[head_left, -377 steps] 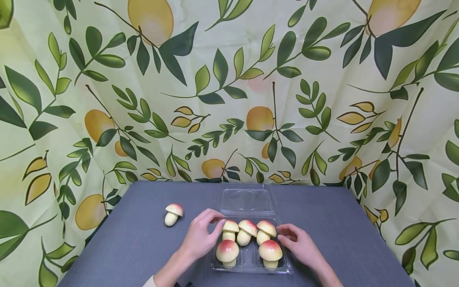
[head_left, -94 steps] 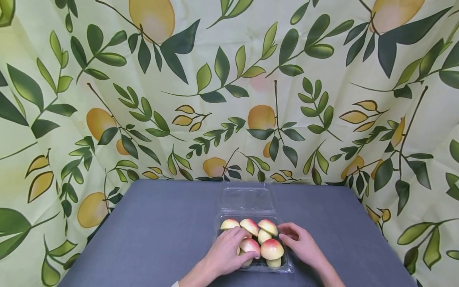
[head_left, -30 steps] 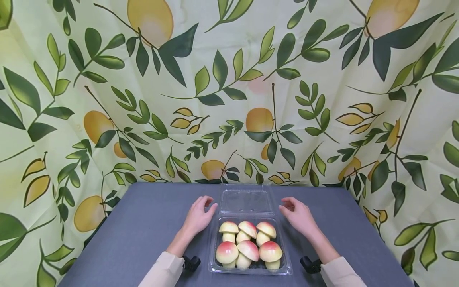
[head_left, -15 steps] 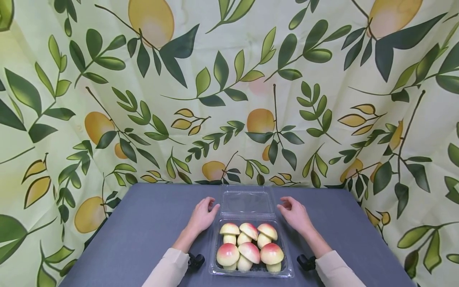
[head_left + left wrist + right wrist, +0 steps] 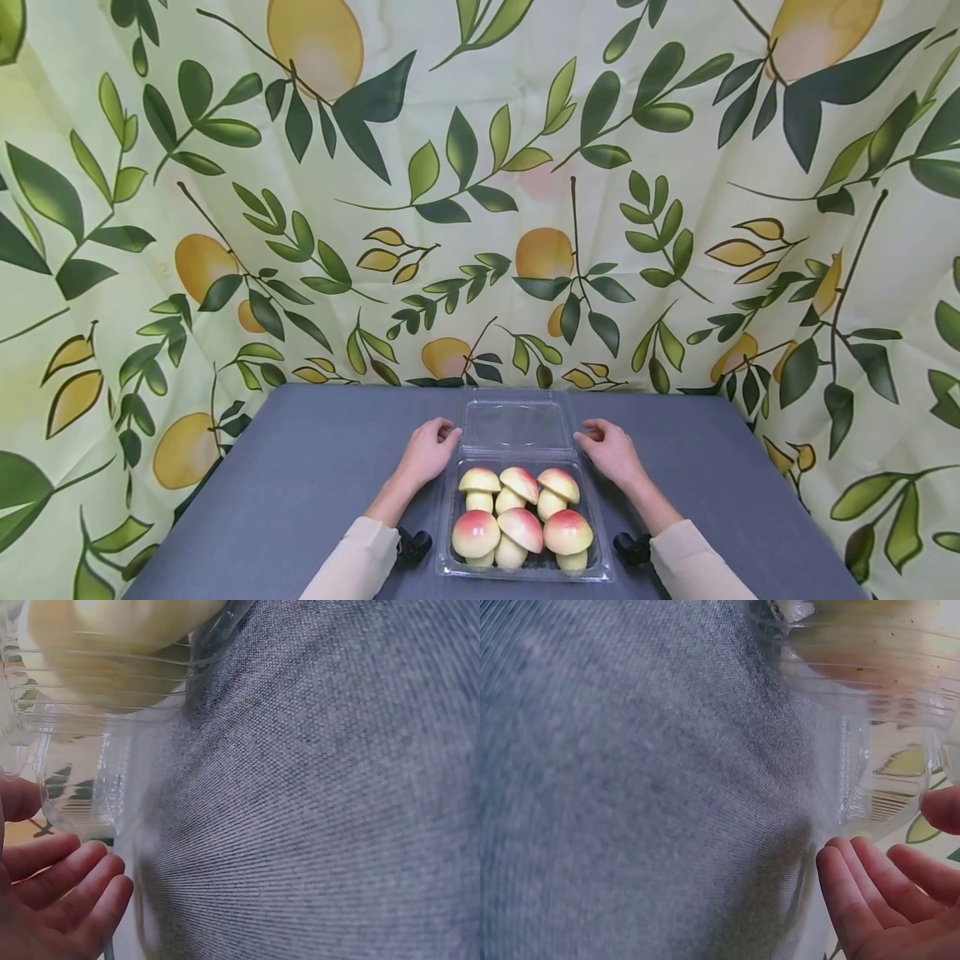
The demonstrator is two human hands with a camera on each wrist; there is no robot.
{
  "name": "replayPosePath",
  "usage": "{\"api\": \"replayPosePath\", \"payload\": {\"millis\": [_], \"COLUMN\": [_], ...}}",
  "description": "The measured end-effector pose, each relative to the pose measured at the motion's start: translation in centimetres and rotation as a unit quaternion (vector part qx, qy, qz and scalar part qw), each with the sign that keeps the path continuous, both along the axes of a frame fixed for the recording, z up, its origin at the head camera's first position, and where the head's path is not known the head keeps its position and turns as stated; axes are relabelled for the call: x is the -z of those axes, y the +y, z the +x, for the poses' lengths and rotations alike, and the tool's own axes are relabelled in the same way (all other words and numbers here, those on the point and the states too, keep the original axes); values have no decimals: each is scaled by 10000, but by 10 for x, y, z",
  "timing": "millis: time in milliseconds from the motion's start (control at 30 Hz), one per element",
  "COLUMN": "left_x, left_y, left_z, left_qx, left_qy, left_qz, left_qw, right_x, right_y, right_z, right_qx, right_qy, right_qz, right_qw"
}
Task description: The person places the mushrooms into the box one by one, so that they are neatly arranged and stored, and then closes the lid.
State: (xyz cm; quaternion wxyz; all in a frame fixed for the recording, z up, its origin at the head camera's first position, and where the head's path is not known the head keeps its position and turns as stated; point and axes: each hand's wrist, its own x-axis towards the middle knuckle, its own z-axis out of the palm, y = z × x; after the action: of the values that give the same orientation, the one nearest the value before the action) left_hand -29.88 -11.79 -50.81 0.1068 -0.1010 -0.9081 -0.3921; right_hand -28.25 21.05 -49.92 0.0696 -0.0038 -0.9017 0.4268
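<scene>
A clear plastic clamshell box stands on the table with its lid folded back flat behind it. Inside, several mushrooms with pale stems and glossy, red-tinged cream caps lie in two rows. My left hand is at the lid's left side, fingers loosely bent, fingertips close to its edge. On the opposite side, my right hand mirrors it near the lid's right edge. Both wrist views show the left fingers and right fingers extended beside the clear lid, nothing held.
A dark grey cloth covers the table. Behind and at both sides hangs a curtain printed with leaves and fruit. Black wrist-worn devices sit under the left wrist and the right wrist, beside the box.
A mushroom that lay on the table at the left now sits in the front middle of the box, placed by my left hand. Both hands have since moved forward to the lid's sides, closing inward slightly.
</scene>
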Motion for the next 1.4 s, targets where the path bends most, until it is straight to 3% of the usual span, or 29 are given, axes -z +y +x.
{"api": "replayPosePath", "payload": {"millis": [367,1000,1400], "left_x": [-4,-5,-17], "left_y": [2,1,4], "left_z": [-1,-3,-3], "left_qx": [84,97,114], "left_qy": [-108,-250,-163], "left_qz": [223,383,606], "left_qw": [9997,9989,9980], "right_x": [1,-2,-15], "right_y": [-3,-5,-4], "right_z": [-3,-2,-1], "right_qx": [-30,-108,-129], "right_qy": [-162,-277,-194], "right_qz": [-598,-716,-1126], "right_qw": [9981,9970,9934]}}
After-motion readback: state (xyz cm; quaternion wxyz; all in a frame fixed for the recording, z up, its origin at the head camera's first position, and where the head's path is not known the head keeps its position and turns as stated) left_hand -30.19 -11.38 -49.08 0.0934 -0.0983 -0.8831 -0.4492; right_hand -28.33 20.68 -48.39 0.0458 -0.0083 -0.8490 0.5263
